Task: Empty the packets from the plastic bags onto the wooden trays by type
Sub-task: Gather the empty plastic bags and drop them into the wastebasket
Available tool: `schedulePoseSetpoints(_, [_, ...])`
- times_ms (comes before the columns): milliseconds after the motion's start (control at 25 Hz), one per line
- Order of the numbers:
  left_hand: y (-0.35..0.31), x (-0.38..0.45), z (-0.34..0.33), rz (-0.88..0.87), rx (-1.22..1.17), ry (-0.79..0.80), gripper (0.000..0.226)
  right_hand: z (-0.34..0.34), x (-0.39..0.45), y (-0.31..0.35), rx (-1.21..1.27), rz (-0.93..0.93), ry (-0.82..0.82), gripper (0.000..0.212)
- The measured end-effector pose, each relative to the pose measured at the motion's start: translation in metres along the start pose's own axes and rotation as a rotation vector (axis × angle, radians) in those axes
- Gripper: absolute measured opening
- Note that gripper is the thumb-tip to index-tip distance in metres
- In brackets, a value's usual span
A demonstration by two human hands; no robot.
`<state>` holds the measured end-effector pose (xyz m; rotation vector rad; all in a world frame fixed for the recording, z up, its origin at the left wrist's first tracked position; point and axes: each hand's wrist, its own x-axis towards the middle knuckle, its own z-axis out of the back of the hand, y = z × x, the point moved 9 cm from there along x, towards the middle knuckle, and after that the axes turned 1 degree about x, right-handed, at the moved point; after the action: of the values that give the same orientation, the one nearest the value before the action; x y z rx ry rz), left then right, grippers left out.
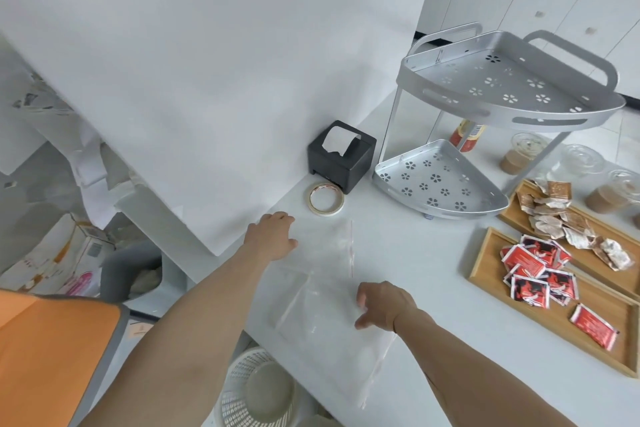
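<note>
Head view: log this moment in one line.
bags: empty, flat on table | left hand: on bag | right hand: on bag | red packets: near tray | brown packets: far tray

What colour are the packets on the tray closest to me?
Red and black packets, with white edges, seen in the head view on the nearer wooden tray.

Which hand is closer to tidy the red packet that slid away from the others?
Probably the right hand. It rests on the empty plastic bag, on the same side as the wooden tray holding the stray red packet. The left hand lies farther away, near the tape roll.
</note>
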<state>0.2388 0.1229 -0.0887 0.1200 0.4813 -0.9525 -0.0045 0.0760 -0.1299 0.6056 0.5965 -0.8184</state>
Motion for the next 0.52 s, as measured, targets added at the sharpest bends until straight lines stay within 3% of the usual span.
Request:
schedulePoseSetpoints(200, [-0.011,0.021,-0.016,-0.034,0.03,0.056,0.055,0.0,0.005,-0.004,0.086,-0.015,0.031,0.022])
schedulePoseSetpoints(520, [-0.005,0.029,-0.024,0.026,0.149,-0.032,0.051,0.001,0.013,-0.005,0.065,-0.008,0.029,0.025])
